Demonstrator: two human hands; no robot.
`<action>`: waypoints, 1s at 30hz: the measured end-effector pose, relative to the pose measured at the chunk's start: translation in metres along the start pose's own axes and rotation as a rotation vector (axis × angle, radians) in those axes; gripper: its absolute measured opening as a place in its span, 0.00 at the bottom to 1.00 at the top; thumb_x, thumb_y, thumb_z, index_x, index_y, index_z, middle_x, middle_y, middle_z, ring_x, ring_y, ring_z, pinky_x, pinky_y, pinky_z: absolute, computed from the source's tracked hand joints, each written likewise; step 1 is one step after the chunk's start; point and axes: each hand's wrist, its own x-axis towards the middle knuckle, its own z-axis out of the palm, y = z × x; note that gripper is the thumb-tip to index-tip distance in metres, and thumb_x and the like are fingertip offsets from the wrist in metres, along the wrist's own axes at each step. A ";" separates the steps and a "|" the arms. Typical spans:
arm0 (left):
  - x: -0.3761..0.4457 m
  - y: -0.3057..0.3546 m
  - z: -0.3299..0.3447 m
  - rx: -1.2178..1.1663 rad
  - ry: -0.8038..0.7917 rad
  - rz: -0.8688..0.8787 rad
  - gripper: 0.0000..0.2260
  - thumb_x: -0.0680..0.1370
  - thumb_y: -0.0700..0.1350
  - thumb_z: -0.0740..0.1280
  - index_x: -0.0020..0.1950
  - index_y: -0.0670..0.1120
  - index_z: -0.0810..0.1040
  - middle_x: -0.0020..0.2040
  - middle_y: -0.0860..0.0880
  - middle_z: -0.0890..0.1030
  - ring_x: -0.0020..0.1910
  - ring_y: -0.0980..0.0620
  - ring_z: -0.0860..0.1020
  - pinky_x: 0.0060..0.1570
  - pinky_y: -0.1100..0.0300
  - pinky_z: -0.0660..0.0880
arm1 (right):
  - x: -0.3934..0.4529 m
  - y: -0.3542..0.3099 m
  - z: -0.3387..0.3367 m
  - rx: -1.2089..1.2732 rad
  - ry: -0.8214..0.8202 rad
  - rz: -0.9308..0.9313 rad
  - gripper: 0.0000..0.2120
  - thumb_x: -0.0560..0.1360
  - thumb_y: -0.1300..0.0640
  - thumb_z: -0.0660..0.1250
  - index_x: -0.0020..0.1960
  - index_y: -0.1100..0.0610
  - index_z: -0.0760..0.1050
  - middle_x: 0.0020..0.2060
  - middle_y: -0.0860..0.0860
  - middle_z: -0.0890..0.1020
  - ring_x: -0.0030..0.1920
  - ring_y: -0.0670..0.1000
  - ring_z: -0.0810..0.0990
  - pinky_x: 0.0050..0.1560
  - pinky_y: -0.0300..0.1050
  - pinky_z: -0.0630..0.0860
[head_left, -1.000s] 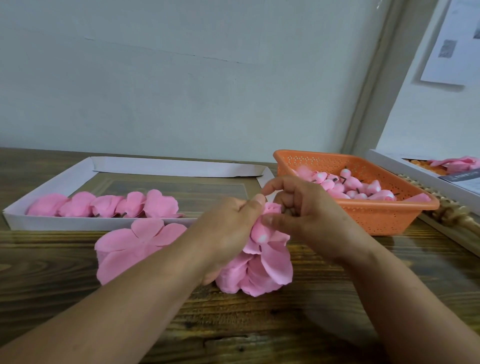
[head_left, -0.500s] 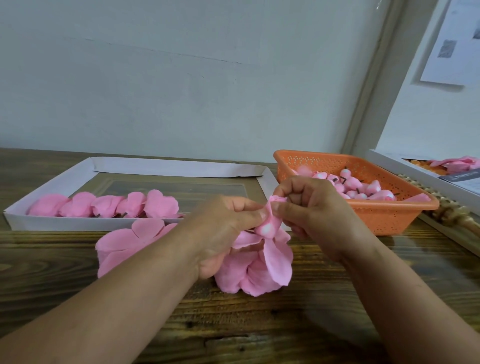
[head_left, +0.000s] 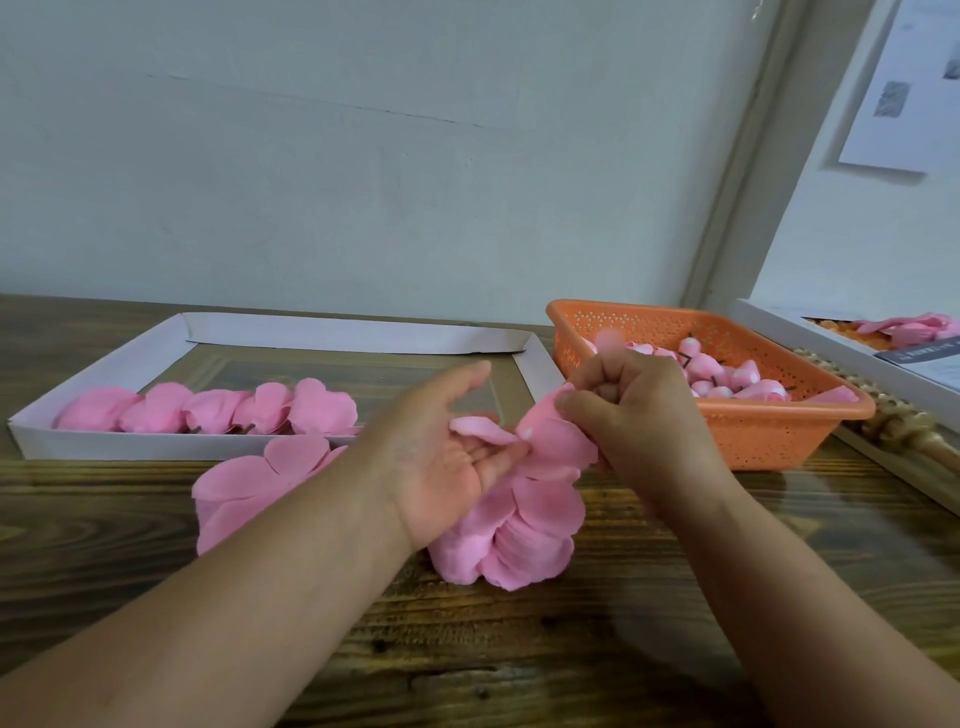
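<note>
A pile of pink fabric petal layers (head_left: 519, 535) lies on the wooden table in front of me. My right hand (head_left: 639, 415) has its fingers curled and pinches one pink petal layer (head_left: 558, 441) lifted off the pile. My left hand (head_left: 447, 457) is spread with straight fingers, palm turned up, and its fingertips touch the lifted layer from the left. A second flat stack of pink petals (head_left: 249, 488) lies to the left, partly behind my left forearm.
A white cardboard tray (head_left: 358, 335) at the back left holds a row of finished pink flowers (head_left: 208, 408). An orange plastic basket (head_left: 769, 431) at the right holds several pink buds (head_left: 711, 369). A white box (head_left: 831, 348) and a wooden piece (head_left: 904, 431) sit at the far right.
My left hand let go of the petal and opened, palm up. My right hand kept its pinch and pulled the layer up and rightward.
</note>
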 end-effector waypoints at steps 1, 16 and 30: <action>-0.001 0.000 0.000 -0.022 -0.014 0.014 0.19 0.76 0.42 0.68 0.61 0.32 0.70 0.52 0.34 0.77 0.53 0.40 0.79 0.53 0.51 0.77 | 0.000 -0.001 0.000 0.009 0.020 -0.002 0.08 0.70 0.69 0.66 0.34 0.60 0.75 0.19 0.51 0.73 0.21 0.46 0.66 0.24 0.38 0.64; -0.001 -0.006 -0.008 0.954 0.141 0.673 0.13 0.78 0.42 0.65 0.35 0.49 0.82 0.29 0.56 0.82 0.28 0.60 0.78 0.30 0.67 0.76 | -0.008 -0.014 -0.002 -0.018 -0.026 -0.088 0.06 0.70 0.70 0.66 0.36 0.63 0.76 0.26 0.65 0.75 0.23 0.48 0.64 0.24 0.36 0.62; 0.003 -0.006 -0.009 0.955 0.097 0.608 0.11 0.80 0.48 0.62 0.44 0.51 0.83 0.35 0.48 0.84 0.25 0.60 0.77 0.31 0.63 0.76 | -0.013 -0.017 0.003 -0.059 -0.097 -0.156 0.07 0.71 0.68 0.66 0.35 0.61 0.75 0.24 0.61 0.78 0.19 0.43 0.62 0.22 0.31 0.59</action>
